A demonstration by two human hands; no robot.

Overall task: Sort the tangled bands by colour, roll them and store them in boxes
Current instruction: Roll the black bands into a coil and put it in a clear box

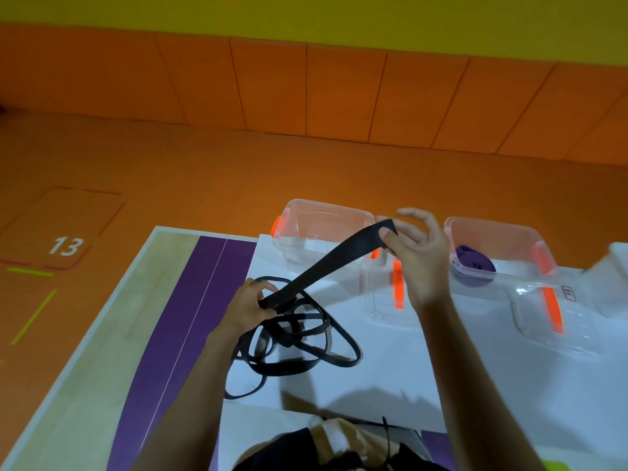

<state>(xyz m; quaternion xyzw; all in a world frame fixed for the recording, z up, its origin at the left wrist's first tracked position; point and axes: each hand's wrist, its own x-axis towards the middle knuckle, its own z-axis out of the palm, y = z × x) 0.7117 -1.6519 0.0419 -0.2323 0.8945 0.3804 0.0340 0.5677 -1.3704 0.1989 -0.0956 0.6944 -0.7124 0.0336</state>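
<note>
Your right hand [419, 248] pinches the raised end of the black band [329, 264]; your left hand [251, 302] pinches it low, just above the tangle [289, 338] on the counter [390, 368]. Hold that stretch flat and taut, then roll tightly from the end.

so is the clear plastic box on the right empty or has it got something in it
Not empty: a purple band lies inside the clear plastic box on the right, near its front wall.
</note>
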